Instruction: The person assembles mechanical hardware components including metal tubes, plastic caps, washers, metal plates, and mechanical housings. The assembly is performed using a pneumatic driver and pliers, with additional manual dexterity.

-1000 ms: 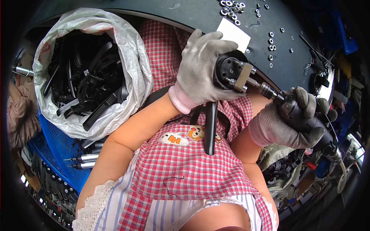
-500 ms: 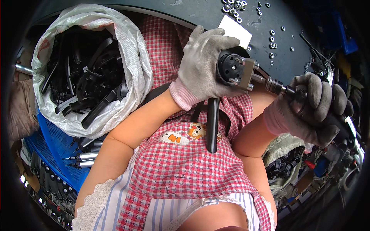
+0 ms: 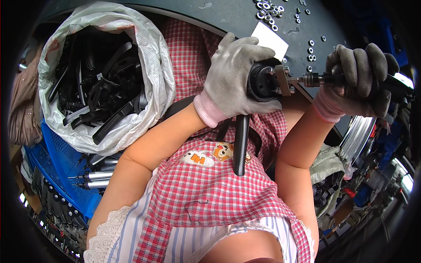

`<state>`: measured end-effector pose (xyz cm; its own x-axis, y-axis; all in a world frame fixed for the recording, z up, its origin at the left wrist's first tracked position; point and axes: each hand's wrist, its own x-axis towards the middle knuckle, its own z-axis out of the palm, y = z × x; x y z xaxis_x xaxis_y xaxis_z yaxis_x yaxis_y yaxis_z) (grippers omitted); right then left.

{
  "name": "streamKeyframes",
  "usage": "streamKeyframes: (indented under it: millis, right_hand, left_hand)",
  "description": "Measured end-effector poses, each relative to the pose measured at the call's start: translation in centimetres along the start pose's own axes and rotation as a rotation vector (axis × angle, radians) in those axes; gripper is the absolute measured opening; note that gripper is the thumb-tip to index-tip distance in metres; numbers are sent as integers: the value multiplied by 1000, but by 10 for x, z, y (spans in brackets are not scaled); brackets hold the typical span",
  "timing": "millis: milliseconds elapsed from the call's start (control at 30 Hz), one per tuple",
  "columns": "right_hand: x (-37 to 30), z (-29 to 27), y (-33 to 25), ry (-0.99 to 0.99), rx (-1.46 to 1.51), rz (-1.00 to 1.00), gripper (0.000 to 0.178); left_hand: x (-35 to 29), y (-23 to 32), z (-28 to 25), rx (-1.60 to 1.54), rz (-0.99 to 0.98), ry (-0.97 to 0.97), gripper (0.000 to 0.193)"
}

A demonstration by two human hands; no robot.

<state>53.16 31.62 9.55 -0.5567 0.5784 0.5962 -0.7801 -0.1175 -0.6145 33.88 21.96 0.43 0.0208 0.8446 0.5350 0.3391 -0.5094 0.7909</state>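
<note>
My left hand (image 3: 237,72), in a grey-coated glove with a pink cuff, is closed around a round black part (image 3: 262,83) above my lap. A straight black arm (image 3: 240,147) extends from it down over the red checked apron. In my gloved right hand (image 3: 362,74) is a power screwdriver (image 3: 313,79), held nearly level. A small metal block with pins (image 3: 284,81) sits at the driver's tip, against or very close to the round part's face. Most of the driver's body is hidden by my fingers.
At left, a white woven bag (image 3: 162,83) holds many black curved parts, above a blue plastic crate (image 3: 63,160) with silver cylinders (image 3: 98,180). On the dark table (image 3: 206,19) lie loose nuts (image 3: 268,13) and a white card (image 3: 267,38). Thin metal rods (image 3: 357,133) stand at right.
My right hand has moved up, swinging the screwdriver from a slant to nearly level. The metal block and the black part's face have turned with it. My left hand stays nearly in place.
</note>
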Motion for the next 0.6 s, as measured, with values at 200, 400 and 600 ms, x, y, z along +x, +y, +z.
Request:
streamKeyframes:
  millis: [200, 400, 600]
  right_hand:
    - [9, 27, 5, 199, -114, 39, 40]
    - [29, 50, 22, 151, -368, 5, 54]
    - [24, 55, 25, 191, -442, 28, 35]
  left_hand:
    - [0, -2, 1, -26, -6, -3, 84]
    - [0, -3, 0, -11, 2, 6, 82]
    - [1, 1, 0, -23, -1, 7, 82]
